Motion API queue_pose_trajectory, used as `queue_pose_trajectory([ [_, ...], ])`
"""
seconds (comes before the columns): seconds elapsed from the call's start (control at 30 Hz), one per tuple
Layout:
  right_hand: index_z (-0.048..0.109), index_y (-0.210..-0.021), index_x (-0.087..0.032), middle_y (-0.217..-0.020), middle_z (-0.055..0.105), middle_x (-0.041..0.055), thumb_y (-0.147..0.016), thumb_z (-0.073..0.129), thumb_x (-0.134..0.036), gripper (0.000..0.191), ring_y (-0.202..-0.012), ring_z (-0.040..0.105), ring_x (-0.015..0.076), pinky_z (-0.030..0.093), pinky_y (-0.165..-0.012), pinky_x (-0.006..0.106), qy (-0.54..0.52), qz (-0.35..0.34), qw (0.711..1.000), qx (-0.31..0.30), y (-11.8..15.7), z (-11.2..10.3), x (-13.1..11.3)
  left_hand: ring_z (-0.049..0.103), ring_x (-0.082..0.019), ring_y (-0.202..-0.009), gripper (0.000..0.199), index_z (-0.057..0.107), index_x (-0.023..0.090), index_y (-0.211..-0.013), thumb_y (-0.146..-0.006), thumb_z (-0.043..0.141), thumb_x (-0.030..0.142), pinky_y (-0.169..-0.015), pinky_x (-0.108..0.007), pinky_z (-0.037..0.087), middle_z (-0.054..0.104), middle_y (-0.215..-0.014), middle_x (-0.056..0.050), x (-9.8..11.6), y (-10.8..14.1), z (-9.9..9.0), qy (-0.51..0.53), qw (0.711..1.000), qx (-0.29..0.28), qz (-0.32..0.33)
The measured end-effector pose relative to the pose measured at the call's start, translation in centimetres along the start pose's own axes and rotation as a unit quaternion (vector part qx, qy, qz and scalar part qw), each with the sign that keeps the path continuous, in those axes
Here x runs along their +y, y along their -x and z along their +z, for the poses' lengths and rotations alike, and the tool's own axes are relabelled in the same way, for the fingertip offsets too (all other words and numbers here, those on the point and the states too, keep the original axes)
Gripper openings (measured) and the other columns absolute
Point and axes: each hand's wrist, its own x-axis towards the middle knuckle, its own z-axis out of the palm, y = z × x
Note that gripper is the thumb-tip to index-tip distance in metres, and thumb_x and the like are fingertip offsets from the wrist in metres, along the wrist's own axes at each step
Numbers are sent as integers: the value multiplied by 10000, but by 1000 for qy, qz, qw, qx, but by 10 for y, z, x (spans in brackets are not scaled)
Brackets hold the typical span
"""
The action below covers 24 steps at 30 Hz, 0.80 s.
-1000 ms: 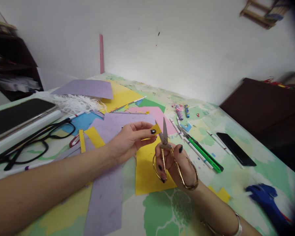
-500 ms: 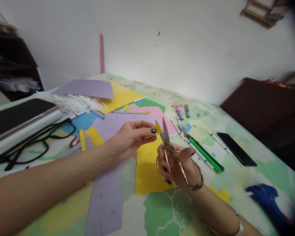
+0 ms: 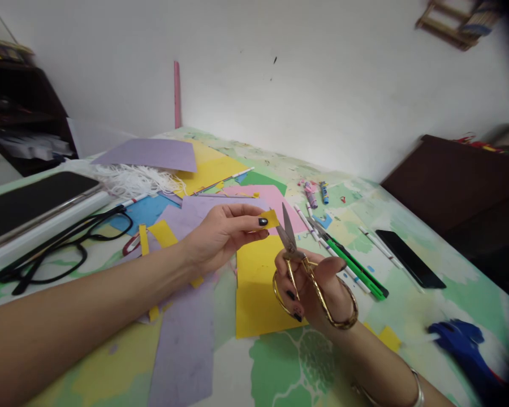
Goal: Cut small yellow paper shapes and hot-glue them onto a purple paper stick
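Note:
My left hand (image 3: 224,232) pinches a small piece of yellow paper (image 3: 271,219) between thumb and fingers. Gold-handled scissors (image 3: 291,249) are in my right hand (image 3: 318,282), thumb and fingers through the loops, blades pointing up and parted. One blade tip lies close by the right edge of the yellow piece; whether it touches I cannot tell. Below both hands a larger yellow sheet (image 3: 258,311) lies on the table. Lilac paper (image 3: 182,362) spreads under my left forearm, with yellow strips (image 3: 163,233) beside it.
To the left are black glasses (image 3: 78,249), a dark tablet-like device (image 3: 34,203) and white string (image 3: 139,180). On the right lie a green cutter (image 3: 356,270), markers (image 3: 377,246), a black phone (image 3: 409,257) and a blue tool (image 3: 462,345). A white wall (image 3: 322,102) rises behind.
The scissors and my right hand have shifted slightly right and down, away from the small yellow piece. That piece has turned a little flatter in my left fingers.

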Motion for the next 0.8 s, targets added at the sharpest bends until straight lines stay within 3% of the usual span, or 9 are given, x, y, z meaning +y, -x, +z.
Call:
queue_pose_trajectory([
  [0.47, 564, -737, -169, -464, 417, -81, -669, 584, -768, 603, -286, 359, 39, 302, -293, 160, 3, -16, 1000, -14, -1, -5, 4, 645, -126, -738, 50, 704, 125, -730, -693, 736, 112, -832, -297, 492, 704, -781, -31, -10, 1, -1, -37, 997, -55, -28],
  [0.8, 556, -736, -172, -489, 385, -86, -696, 599, -733, 564, -302, 320, 25, 254, -300, 156, 9, -26, 1000, -11, 0, -7, 6, 640, -121, -724, 75, 680, 116, -721, -680, 741, 102, -841, -311, 480, 708, -767, -31, -12, 3, 1, -28, 998, -42, -49],
])
